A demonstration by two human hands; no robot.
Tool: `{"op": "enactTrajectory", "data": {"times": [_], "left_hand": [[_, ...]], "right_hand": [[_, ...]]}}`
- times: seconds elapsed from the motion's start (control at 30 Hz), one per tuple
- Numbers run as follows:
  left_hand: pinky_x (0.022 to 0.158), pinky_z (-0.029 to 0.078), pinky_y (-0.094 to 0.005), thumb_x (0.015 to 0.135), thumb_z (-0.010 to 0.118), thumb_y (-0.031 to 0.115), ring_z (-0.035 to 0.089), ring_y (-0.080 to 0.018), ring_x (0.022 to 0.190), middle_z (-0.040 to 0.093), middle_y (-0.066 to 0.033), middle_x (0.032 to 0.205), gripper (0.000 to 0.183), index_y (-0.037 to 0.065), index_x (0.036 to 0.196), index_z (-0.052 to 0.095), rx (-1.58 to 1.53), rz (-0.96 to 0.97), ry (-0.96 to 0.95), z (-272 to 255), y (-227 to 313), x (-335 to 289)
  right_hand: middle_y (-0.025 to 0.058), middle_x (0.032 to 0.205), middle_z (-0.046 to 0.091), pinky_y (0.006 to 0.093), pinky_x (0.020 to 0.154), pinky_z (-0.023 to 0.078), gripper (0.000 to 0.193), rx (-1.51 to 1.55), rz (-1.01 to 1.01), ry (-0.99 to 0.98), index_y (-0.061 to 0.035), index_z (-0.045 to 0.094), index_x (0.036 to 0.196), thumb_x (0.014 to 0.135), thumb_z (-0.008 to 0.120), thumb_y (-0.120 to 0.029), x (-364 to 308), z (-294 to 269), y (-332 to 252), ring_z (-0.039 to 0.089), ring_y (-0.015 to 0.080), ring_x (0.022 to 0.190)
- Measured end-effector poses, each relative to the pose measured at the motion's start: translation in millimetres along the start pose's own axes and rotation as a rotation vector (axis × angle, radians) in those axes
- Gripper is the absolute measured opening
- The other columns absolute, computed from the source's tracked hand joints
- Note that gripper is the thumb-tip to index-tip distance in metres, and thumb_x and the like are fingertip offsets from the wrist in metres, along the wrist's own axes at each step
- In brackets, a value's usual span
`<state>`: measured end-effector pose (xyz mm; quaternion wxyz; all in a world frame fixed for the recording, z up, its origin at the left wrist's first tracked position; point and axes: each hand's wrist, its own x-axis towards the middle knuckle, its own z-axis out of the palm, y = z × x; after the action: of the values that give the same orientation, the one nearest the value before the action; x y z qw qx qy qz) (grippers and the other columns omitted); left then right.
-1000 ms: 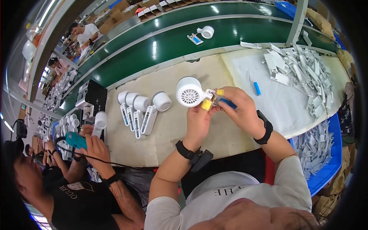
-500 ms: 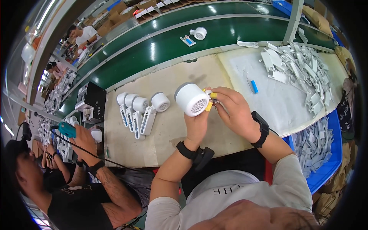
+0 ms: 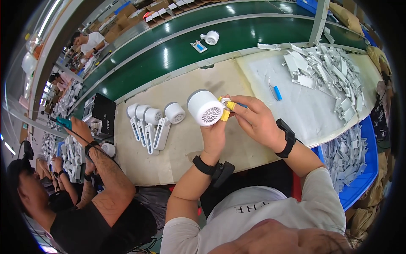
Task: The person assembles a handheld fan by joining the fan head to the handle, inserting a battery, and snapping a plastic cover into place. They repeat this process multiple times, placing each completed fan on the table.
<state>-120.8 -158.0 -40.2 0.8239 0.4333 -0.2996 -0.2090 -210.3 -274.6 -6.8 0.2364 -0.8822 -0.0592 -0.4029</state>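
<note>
A white round fan head with a grey rim and a slotted grille is in my left hand, which grips it from below. My right hand pinches at the small neck on the fan head's right side; a bit of blue shows behind those fingers, too covered to name. Yellow wraps cover fingertips at the neck. To the left, several assembled white handheld fans lie in a row on the table, blue strips along their handles. Right of my hands lies a blue battery cell with thin wires.
A heap of white plastic handle shells covers the table's right side. Below it stands a blue bin of similar parts. Another fan with an opened handle sits on the green conveyor belt. At left, a co-worker's hand holds a teal tool.
The fan head has shifted slightly left with both my hands still on it. A bit of blue now shows behind my right fingers. The co-worker's hand with the tool has moved left and up.
</note>
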Motion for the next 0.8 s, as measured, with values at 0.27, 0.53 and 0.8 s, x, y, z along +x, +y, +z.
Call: {"op": "enactTrajectory", "data": {"times": [0.27, 0.53, 0.8], "left_hand": [[0.087, 0.048, -0.0315, 0.085, 0.059, 0.002, 0.056, -0.019, 0.103, 0.058, -0.0114, 0.114, 0.034, -0.003, 0.118, 0.052, 0.386, 0.136, 0.067, -5.1, -1.7, -0.6], [0.082, 0.051, -0.0349, 0.087, 0.055, 0.002, 0.057, -0.0229, 0.103, 0.055, -0.0143, 0.118, 0.035, -0.005, 0.12, 0.048, 0.164, 0.03, -0.005, 3.5, 2.8, 0.8], [0.08, 0.05, -0.0317, 0.093, 0.051, 0.019, 0.056, -0.0194, 0.102, 0.051, -0.0127, 0.124, 0.039, 0.001, 0.126, 0.044, -0.327, -0.23, -0.106, -3.4, 2.3, 8.9]], "right_hand": [[0.0115, 0.119, 0.054, 0.0378, 0.091, 0.044, 0.049, 0.258, 0.104, -0.017, -0.0057, 0.048, 0.118, 0.072, 0.061, 0.003, -1.2, 1.2, 0.8, 0.052, 0.031, 0.109], [0.0122, 0.119, 0.055, 0.0361, 0.095, 0.04, 0.033, 0.316, 0.204, -0.258, -0.0039, 0.057, 0.107, 0.075, 0.063, -0.003, -2.8, -45.5, 30.8, 0.051, 0.0281, 0.111], [0.0148, 0.109, 0.057, 0.0384, 0.084, 0.046, 0.04, -0.774, 0.327, -0.186, -0.0061, 0.055, 0.111, 0.072, 0.064, -0.009, -61.7, -139.6, 164.5, 0.056, 0.033, 0.097]]}}
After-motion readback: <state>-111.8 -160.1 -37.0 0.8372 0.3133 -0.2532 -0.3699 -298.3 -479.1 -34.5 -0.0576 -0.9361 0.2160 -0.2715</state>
